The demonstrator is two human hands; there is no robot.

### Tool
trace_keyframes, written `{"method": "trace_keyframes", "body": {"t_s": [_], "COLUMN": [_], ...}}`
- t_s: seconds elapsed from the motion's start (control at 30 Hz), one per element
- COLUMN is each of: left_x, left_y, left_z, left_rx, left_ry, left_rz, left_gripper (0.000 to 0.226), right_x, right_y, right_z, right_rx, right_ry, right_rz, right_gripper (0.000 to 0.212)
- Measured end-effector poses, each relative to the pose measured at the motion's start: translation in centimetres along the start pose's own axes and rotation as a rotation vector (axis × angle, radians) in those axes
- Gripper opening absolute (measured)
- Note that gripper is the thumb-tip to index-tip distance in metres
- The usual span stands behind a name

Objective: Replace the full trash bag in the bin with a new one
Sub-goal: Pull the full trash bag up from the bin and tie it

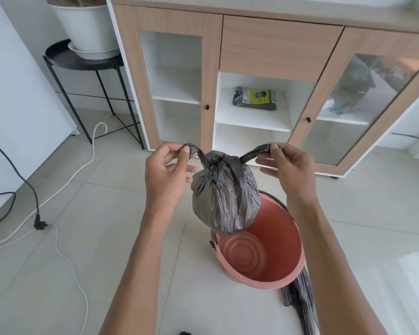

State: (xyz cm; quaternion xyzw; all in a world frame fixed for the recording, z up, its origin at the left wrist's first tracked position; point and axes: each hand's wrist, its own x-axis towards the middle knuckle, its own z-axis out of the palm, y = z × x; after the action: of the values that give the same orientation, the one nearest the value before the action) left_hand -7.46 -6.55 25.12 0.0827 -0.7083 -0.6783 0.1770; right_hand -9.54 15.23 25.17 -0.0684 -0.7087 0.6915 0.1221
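Cabinet: a wood-and-white cupboard (276, 44) with glass doors stands at the back; its open middle shelf holds a grey pack of bags with a yellow label (255, 98).
Bin: a round pink plastic bin (286, 267) stands on the pale tiled floor (107, 226), with nothing inside and its ridged bottom showing.
Full bag: a knotted dark grey plastic trash bag (224, 197) hangs in the air above the bin's far rim.
Spare bag: a flat dark grey bag (302, 301) lies on the floor, touching the bin's near right side.
Left hand (167, 172): raised, pinching the bag's left tie end.
Right hand (288, 168): raised level with it, pinching the right tie end.
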Motion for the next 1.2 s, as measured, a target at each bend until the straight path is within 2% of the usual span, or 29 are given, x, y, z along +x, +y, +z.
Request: {"method": "trace_keyframes", "body": {"t_s": [0.2,0.33,0.67,0.83,0.9,1.2], "left_x": [1.6,2.5,3.4,3.4,3.3,3.4], "left_y": [-1.0,-3.1,-11.8,-15.9,-17.2,-19.9], "left_z": [-5.3,-7.8,-9.9,-9.0,-9.0,-9.8], "left_rx": [0.005,0.064,0.246,0.209,0.213,0.291], "left_ry": [0.127,0.148,0.141,0.146,0.150,0.145], "left_rz": [-0.022,-0.076,-0.205,-0.490,-0.552,-0.610], "left_gripper": [0.009,0.011,0.005,0.003,0.005,0.006], "right_x": [-1.4,-2.4,-2.9,-2.8,-2.9,-2.5], "right_y": [1.3,3.7,12.7,16.0,16.9,19.2], "right_z": [5.8,8.9,15.0,16.2,16.3,16.1], "right_rx": [-0.020,-0.049,-0.184,-0.229,-0.262,-0.333], "right_ry": [-0.175,-0.256,-0.287,-0.277,-0.269,-0.241], "right_rz": [-0.008,0.077,0.305,0.337,0.350,0.404], "right_gripper": [0.022,0.023,0.024,0.025,0.023,0.023]}}
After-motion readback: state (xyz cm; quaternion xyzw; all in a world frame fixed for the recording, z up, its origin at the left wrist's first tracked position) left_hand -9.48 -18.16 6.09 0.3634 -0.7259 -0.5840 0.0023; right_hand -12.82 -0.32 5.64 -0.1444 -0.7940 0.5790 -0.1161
